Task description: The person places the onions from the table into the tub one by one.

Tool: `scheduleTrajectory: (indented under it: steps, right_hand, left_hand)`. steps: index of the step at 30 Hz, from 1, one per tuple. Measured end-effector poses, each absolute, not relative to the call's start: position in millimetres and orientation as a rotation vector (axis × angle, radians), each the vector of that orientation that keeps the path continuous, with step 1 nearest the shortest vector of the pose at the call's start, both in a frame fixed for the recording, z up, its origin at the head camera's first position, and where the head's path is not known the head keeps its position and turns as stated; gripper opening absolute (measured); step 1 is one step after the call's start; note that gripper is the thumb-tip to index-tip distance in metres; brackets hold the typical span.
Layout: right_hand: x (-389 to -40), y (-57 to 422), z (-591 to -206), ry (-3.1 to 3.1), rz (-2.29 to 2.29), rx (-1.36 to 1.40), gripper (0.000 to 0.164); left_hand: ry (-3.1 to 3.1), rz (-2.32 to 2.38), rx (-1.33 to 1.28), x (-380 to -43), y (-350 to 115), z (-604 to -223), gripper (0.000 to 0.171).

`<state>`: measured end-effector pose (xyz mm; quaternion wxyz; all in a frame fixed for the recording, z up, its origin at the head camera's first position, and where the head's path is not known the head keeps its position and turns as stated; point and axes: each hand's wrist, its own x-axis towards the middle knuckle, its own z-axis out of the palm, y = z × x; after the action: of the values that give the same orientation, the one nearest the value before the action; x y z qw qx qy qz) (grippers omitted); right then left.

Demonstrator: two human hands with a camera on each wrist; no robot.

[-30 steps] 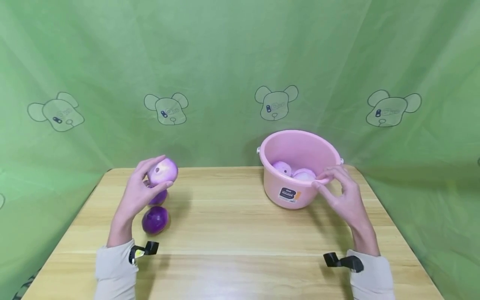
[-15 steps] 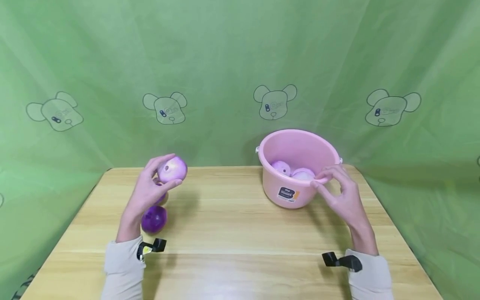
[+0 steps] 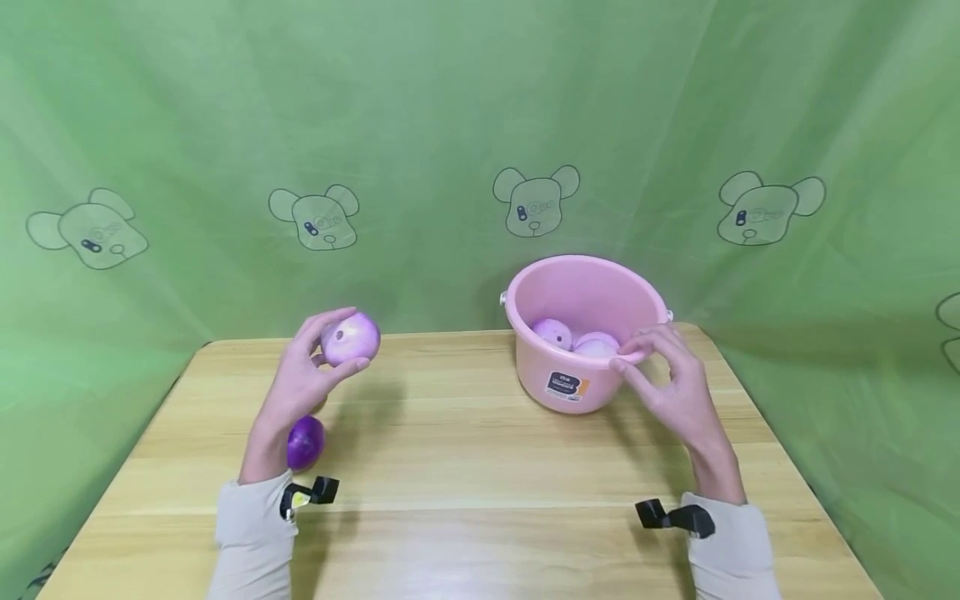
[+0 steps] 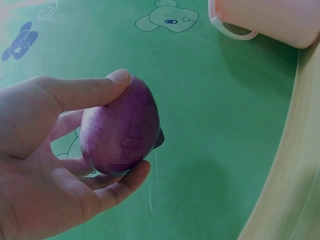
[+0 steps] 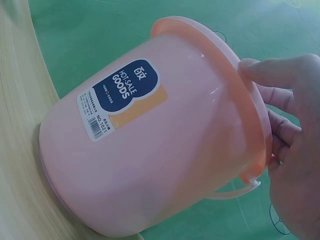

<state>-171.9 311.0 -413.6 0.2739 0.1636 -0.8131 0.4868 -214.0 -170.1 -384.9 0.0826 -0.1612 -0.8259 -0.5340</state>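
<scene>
My left hand (image 3: 300, 379) grips a red onion (image 3: 354, 339) between thumb and fingers, held up over the left part of the table. In the left wrist view the same onion (image 4: 122, 127) shows purple skin and a dark tip. With thumb and fingers, my right hand (image 3: 678, 392) pinches the near right rim of a pink bucket (image 3: 532, 367). Inside that bucket lie two onions, one on the left (image 3: 551, 333) and a paler one (image 3: 597, 345) beside it. Another red onion (image 3: 305, 442) rests on the table, partly covered by my left wrist.
The wooden table (image 3: 465, 467) ends at a green curtain (image 3: 420, 125) printed with bear heads. Near the far right of the tabletop stands the bucket, a label (image 5: 122, 97) on its side. Its white handle (image 5: 232, 192) hangs down outside.
My left hand has shifted right with the onion, covering the onion behind it on the table. The right hand stays on the bucket rim. The head view has turned slightly.
</scene>
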Motion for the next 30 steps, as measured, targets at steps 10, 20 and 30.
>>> scheduleTrajectory:
  steps: [10, 20, 30]
  right_hand:
    - [-156, 293, -388, -2.176, 1.316, 0.458, 0.019]
    - [-172, 309, -412, -2.198, 1.301, 0.425, 0.025]
    - [-172, 311, -414, -2.208, 1.326, 0.417, 0.026]
  left_hand:
    - [-2.430, -1.623, -0.514, -217, -157, -382, 0.070]
    - [-2.428, -1.608, -0.565, -220, -147, -379, 0.069]
    - [-2.388, -1.637, -0.602, -219, -140, -374, 0.068]
